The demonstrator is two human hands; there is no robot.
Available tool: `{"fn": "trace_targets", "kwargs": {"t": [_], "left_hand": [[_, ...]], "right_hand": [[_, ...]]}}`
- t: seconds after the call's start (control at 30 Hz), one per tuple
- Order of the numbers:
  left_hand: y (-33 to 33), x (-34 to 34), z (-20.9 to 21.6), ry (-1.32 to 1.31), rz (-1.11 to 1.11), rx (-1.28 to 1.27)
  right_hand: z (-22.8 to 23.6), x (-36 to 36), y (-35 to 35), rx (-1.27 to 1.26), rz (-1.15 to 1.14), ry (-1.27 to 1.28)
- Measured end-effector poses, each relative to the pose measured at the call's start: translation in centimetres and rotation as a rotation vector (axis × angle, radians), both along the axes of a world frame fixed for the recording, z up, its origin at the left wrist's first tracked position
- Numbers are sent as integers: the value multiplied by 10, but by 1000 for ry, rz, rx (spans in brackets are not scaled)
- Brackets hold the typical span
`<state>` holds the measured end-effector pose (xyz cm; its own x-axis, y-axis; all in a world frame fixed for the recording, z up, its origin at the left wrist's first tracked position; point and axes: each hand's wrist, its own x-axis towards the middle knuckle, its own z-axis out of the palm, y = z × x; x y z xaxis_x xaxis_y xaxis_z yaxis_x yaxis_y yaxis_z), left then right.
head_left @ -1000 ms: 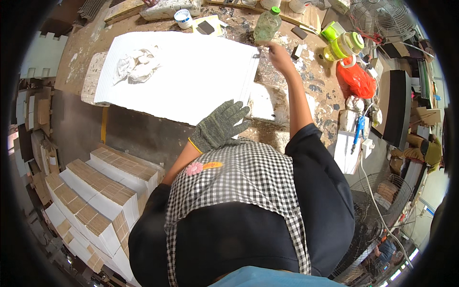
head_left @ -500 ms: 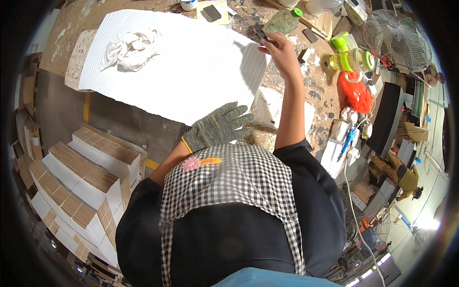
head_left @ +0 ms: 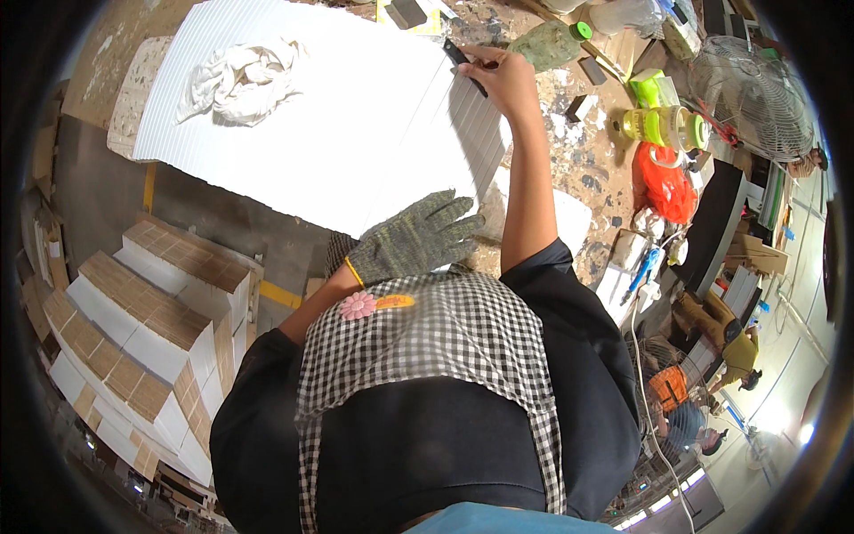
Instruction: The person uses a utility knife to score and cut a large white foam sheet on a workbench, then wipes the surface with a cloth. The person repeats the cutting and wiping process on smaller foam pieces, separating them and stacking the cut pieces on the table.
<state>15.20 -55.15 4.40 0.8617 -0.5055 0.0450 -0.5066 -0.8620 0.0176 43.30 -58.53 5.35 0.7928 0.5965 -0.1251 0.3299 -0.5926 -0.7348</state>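
My left hand (head_left: 418, 238), in a dark grey-green knitted glove with a yellow cuff, lies with its fingers stretched out at the near edge of the white sheets, in front of my apron. It holds nothing that I can see. My bare right hand (head_left: 503, 78) is closed on a slim black bar-shaped tool (head_left: 455, 55), whose exact kind I cannot make out. Beneath that tool is the right end of the stacked white sheets (head_left: 356, 116), which show fine parallel lines. A crumpled white cloth (head_left: 245, 82) rests on their left part.
Right of the sheets, the paint-stained table (head_left: 587, 169) carries a green-capped bottle (head_left: 547, 44), a yellow-green jar (head_left: 658, 127), a red plastic bag (head_left: 665, 187) and small dark blocks (head_left: 583, 107). A fan (head_left: 752, 98) stands far right. Stacked white-and-brown boards (head_left: 147, 303) fill the left; people work at right.
My right hand has moved left with the black tool, from beside the sheets to over their right end. The left hand stays at the near edge. The whole view has shifted slightly.
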Motion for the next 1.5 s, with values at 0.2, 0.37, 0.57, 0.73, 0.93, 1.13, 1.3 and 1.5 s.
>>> {"fn": "trace_targets", "kwargs": {"t": [0.2, 0.37, 0.57, 0.73, 0.93, 1.13, 1.3, 1.5], "left_hand": [[2, 1, 14, 234, 37, -218], [1, -1, 4, 155, 59, -285], [-2, 0, 1, 214, 84, -315], [6, -1, 7, 22, -29, 225], [5, 0, 10, -67, -17, 280], [8, 2, 8, -237, -106, 596], [3, -5, 10, -263, -51, 717], [6, -2, 14, 185, -2, -98]], "right_hand": [[-4, 4, -2, -48, 20, 57], [-8, 8, -3, -36, 40, 59], [-4, 8, -3, -26, 33, 79], [1, 6, 0, -59, 43, 104], [2, 5, -2, -42, 80, 92], [-3, 9, -1, -56, 105, 74], [-8, 8, -3, -52, 164, 25], [-2, 6, -4, -85, 145, 88]]}}
